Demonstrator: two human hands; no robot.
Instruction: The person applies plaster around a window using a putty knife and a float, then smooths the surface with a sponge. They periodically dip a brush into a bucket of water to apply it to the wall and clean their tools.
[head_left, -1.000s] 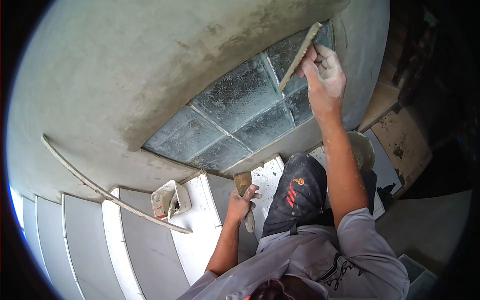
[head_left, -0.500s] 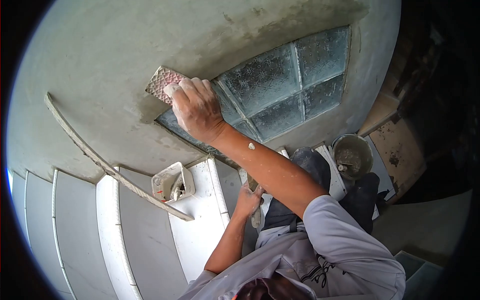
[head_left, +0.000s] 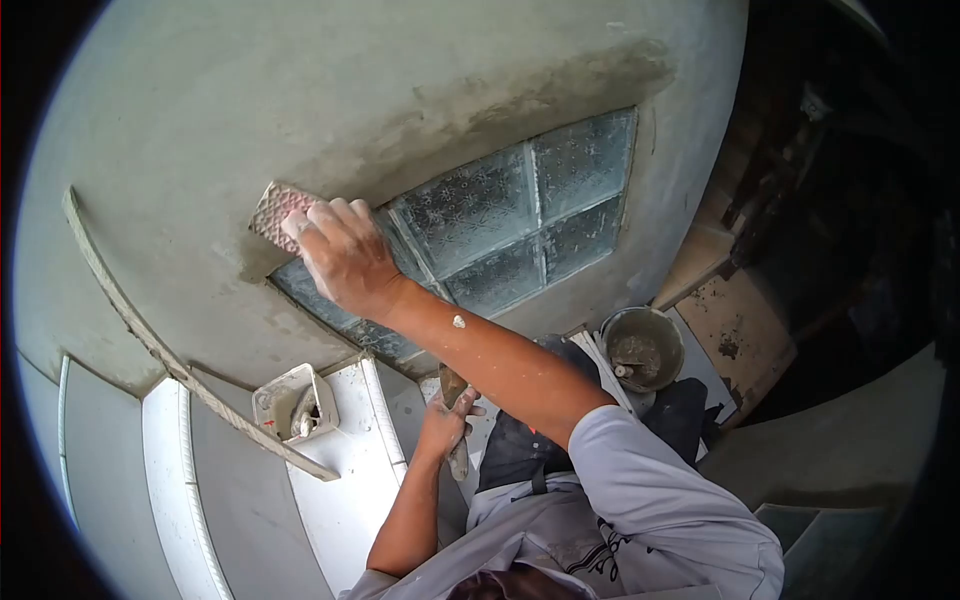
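Strip (head_left: 160, 348), long and curved, slants past tub (head_left: 328, 402) on step (head_left: 345, 490). Textured pad (head_left: 272, 212) at wall (head_left: 180, 130), near left end of glass-block window (head_left: 465, 215), gripped by right hand (head_left: 348, 260). Left hand (head_left: 440, 428), lower, grasps trowel (head_left: 458, 462). Bucket (head_left: 640, 318) farther right.

rough, ridged pad (head_left: 271, 213); textured glass panes (head_left: 468, 222); matt wall (head_left: 300, 100).

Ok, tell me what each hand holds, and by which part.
The right hand holds a textured pad by its patterned back; the left hand holds a flat-bladed tool around its handle.
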